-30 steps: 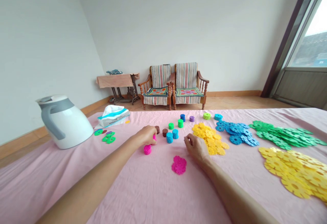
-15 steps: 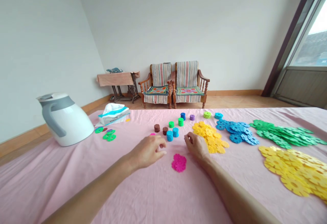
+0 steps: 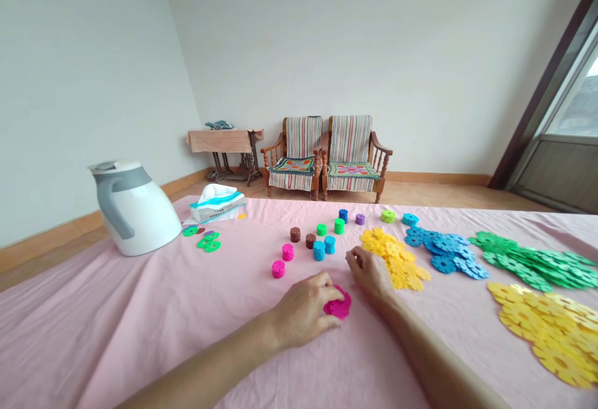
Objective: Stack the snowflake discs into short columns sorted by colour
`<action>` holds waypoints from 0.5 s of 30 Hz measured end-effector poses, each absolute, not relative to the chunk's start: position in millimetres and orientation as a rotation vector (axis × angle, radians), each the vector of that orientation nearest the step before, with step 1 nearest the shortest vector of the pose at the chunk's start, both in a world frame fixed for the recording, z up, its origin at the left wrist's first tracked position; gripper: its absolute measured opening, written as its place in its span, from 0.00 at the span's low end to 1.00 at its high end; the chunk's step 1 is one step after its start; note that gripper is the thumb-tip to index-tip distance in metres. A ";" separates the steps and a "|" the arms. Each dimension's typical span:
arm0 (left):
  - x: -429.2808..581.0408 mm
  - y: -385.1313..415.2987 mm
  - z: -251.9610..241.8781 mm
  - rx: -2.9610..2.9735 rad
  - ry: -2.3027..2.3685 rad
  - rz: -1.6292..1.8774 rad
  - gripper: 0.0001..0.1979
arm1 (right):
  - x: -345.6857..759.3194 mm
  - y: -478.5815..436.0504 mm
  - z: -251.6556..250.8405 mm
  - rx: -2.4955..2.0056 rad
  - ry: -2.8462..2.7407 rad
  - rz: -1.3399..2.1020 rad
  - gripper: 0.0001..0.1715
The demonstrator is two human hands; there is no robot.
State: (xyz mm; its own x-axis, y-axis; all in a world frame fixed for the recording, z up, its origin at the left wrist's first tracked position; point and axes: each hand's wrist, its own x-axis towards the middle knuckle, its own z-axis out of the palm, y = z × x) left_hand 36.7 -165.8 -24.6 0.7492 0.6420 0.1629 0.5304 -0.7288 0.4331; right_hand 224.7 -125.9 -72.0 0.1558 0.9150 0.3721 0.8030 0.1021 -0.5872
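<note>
My left hand [image 3: 306, 309] reaches over a small loose pile of magenta flower-shaped plastic discs [image 3: 340, 307], its fingers and thumb apart at the pile's left side. My right hand [image 3: 371, 271] rests on the cloth just right of them, fingers curled in; whatever may be inside is hidden. Beside its wrist lies a heap of yellow discs [image 3: 397, 261]. Past my left hand stand two short magenta stacks, one nearer [image 3: 278, 269] and one farther [image 3: 288, 252]. Two light-blue stacks [image 3: 319, 250] and two brown stacks [image 3: 295, 235] stand beyond.
Farther back are green [image 3: 339, 226], dark-blue [image 3: 343, 216], purple [image 3: 360, 219] and lime [image 3: 388, 216] stacks. Blue [image 3: 443, 250], green [image 3: 537, 259] and larger yellow [image 3: 551, 328] heaps spread right. A white jug [image 3: 144, 213] and tissue pack [image 3: 217, 205] stand left on the pink cloth.
My left hand has moved right and nearer to me, onto the magenta discs, uncovering the two magenta stacks. My right hand keeps its curled pose. The view has shifted slightly.
</note>
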 end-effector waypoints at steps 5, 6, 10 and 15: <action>41.7 -167.7 -28.2 2.596 0.919 0.431 0.12 | 225.1 -125.4 -73.9 -1.699 -1.671 0.181 0.18; 42.2 -167.1 -29.1 2.593 0.933 0.439 0.12 | 225.1 -125.5 -74.1 -1.700 -1.671 0.183 0.18; 43.7 -165.1 -33.2 2.572 0.951 0.493 0.11 | 225.5 -124.8 -75.5 -1.705 -1.679 0.183 0.18; 42.3 -168.1 -32.1 2.549 0.891 0.544 0.10 | 226.3 -124.1 -76.8 -1.686 -1.686 0.168 0.18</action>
State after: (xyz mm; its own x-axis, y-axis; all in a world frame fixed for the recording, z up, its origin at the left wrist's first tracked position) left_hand 42.3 -168.1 -32.1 0.7234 0.6510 0.2297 0.5021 -0.7245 0.4722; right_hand 226.3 -124.1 -76.8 0.1307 0.9090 0.3957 0.8130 0.1301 -0.5675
